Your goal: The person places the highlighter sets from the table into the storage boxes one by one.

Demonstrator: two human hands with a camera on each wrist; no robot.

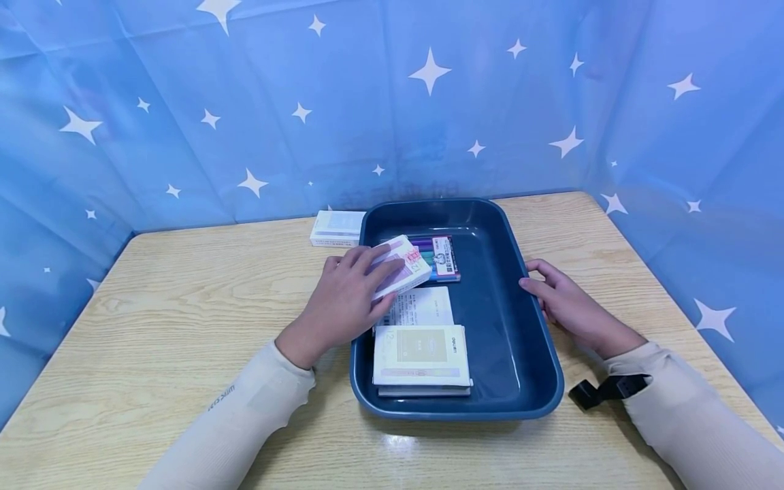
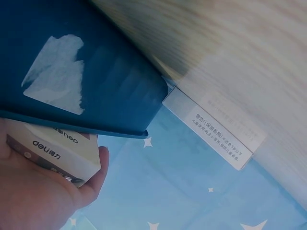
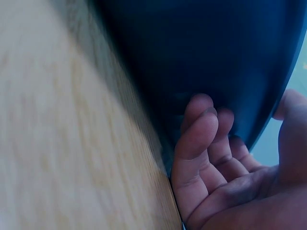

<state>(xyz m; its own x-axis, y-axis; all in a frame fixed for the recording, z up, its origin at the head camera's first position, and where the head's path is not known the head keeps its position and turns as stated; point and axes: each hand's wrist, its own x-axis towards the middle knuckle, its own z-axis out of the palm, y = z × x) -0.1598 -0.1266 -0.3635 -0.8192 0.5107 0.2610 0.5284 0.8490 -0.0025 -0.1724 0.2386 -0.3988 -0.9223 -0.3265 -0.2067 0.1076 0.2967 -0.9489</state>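
Note:
My left hand (image 1: 347,292) grips a small white deli box (image 1: 398,272) with a purple panel, tilted over the left side of the dark blue tray (image 1: 502,327). In the left wrist view the box (image 2: 72,160) shows beside the tray rim, with fingers round its end. My right hand (image 1: 569,303) holds the tray's right rim, thumb on top. In the right wrist view its curled fingers (image 3: 196,136) lie against the tray's outer wall. Inside the tray are a pack of coloured pens (image 1: 446,258), a white printed box (image 1: 431,304) and a cream deli box (image 1: 422,354) lying on another box.
Another white box (image 1: 337,226) lies on the wooden table (image 1: 202,299) by the tray's far left corner. A blue curtain with white stars (image 1: 429,71) hangs behind and beside the table. A black strap device (image 1: 606,390) is on the right wrist.

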